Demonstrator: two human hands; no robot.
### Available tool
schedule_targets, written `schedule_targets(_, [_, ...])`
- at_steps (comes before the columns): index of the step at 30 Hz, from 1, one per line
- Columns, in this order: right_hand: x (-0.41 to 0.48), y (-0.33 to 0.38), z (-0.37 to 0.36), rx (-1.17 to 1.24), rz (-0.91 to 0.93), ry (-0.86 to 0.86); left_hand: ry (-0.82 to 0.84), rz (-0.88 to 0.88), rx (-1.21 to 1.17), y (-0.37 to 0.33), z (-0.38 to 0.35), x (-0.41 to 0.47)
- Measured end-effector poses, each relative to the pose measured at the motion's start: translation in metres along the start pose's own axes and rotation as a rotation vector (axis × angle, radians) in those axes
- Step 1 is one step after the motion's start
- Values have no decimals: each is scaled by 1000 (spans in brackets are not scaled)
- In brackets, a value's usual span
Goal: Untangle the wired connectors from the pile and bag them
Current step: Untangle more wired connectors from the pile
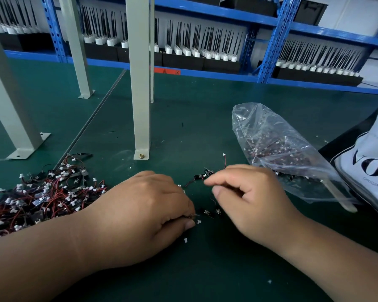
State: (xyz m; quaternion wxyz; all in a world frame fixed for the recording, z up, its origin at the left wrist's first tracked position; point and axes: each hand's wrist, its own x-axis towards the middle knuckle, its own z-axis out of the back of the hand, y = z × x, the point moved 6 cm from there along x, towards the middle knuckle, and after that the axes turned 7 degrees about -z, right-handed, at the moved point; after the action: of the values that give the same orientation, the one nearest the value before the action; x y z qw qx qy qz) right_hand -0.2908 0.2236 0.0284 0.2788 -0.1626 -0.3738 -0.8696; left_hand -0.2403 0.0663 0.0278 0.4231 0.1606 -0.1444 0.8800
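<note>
Left hand (144, 210) and right hand (251, 192) each pinch light, limp wired connectors (200, 176), probably best gripped at the plugs; pile (42, 192) at nine o'clock, bag (282, 149) at two.

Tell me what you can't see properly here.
Head view:
Left hand: its curled fingers cover most of the connector it pinches.
Right hand: motion blur; grip unclear.
Pile: cut by left edge, forearm over it.
Bag: crinkled plastic blurs contents.
</note>
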Motion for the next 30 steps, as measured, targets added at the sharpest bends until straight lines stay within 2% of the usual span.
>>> schedule_targets(2, [3,-11,1,25,-86,-10,0,-1,2,0,-1,0])
schedule_targets(4, [3,-17,-5,-51,-119,73,2,1,4,1,-2,-1])
schedule_targets(7, [1,-17,-12,-170,-99,191,-1,6,13,2,-2,-1])
schedule_targets(10, [-1,-15,-16,-245,-75,235,-3,7,14,2,-2,0])
schedule_targets(14, [1,-16,-16,-288,-102,180,-5,11,16,2,-1,0])
schedule_targets(18, [1,-14,-11,-217,-107,126,-2,10,17,1,0,1])
schedule_targets(24, [-3,-14,-14,-257,-116,167,20,10,16,2,-2,1])
schedule_targets(27, [-1,-17,-13,-314,-139,72,28,18,13,2,-3,0])
schedule_targets(30, [1,-20,-9,-254,-167,1,25,20,3,2,-3,0])
